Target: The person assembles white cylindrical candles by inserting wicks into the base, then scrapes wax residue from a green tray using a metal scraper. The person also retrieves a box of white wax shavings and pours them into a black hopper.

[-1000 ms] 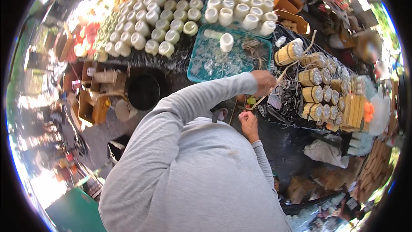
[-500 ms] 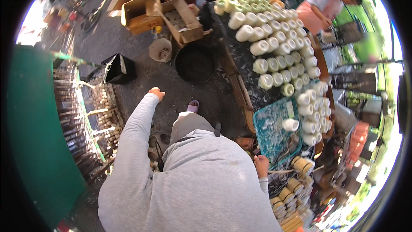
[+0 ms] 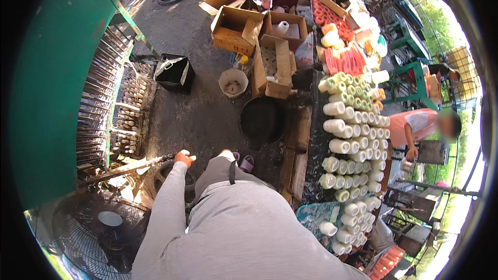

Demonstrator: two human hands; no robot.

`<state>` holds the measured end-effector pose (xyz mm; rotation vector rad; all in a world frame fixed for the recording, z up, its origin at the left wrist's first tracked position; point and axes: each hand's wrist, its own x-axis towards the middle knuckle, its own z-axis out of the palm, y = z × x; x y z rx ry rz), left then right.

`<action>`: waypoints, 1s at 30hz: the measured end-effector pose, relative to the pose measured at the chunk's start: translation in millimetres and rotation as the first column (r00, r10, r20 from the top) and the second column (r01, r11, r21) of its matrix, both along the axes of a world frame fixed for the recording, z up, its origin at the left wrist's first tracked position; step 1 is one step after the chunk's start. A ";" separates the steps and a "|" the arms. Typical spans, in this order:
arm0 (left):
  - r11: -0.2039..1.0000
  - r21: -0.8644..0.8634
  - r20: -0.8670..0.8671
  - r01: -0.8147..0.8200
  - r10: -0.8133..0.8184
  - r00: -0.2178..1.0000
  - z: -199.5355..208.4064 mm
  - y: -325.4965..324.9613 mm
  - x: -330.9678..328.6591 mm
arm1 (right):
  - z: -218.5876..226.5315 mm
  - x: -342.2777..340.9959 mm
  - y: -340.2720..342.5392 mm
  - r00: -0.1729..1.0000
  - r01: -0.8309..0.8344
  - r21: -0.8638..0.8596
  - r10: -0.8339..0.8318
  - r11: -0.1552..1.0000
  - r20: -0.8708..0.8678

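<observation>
My left hand [image 3: 184,158] is out in front of my left hip with its fingers curled. Whether anything is inside them is hidden. Close beside it on the left is the end of a long dark bar [image 3: 129,167], and below it on the floor lies a round, wheel-like metal thing [image 3: 167,175]. My right hand is out of view, hidden beyond my body. On my right, several rows of pale, waxy-looking cylinders [image 3: 340,146] lie on a dark table [image 3: 317,176]. A teal tray [image 3: 308,215] near me holds one loose white cylinder [image 3: 328,228].
To the left stand a green panel [image 3: 57,88], a rack of thin rods [image 3: 98,98] and a large fan [image 3: 98,238]. Ahead are a black bin [image 3: 175,72], a pale bucket [image 3: 233,83], a black basin [image 3: 262,121] and cardboard boxes [image 3: 237,27]. Another person [image 3: 412,127] stands beyond the table.
My view has swung to the right and shifted, bringing the fan and more of the boxes into sight. My right hand, earlier beside the teal tray, has gone out of view.
</observation>
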<state>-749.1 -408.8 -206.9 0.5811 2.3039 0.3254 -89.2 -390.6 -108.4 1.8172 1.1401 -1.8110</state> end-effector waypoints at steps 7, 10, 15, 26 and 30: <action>0.986 -0.101 -0.046 -0.135 0.131 0.990 -4.4 -27.6 -42.4 | 64.3 -131.3 188.8 0.992 -0.126 0.262 0.121 0.957 0.035; 0.968 -0.117 0.079 -0.223 0.233 0.969 -14.9 -15.0 -89.2 | 74.4 -199.1 239.4 0.990 0.070 0.166 -0.088 0.984 0.108; 0.928 -0.074 0.185 -0.365 0.373 0.909 -45.0 20.8 -196.5 | 60.9 -299.3 299.1 0.958 -0.266 0.225 0.231 0.937 0.170; 0.828 0.113 0.171 -0.549 0.528 0.832 -31.1 45.9 -305.7 | -31.8 -586.7 450.6 0.684 -0.626 0.686 0.684 0.372 0.253; 0.787 0.035 0.251 -0.616 0.590 0.767 -23.7 42.6 -287.1 | -93.6 -725.4 476.0 0.512 -0.649 0.722 0.840 0.240 0.181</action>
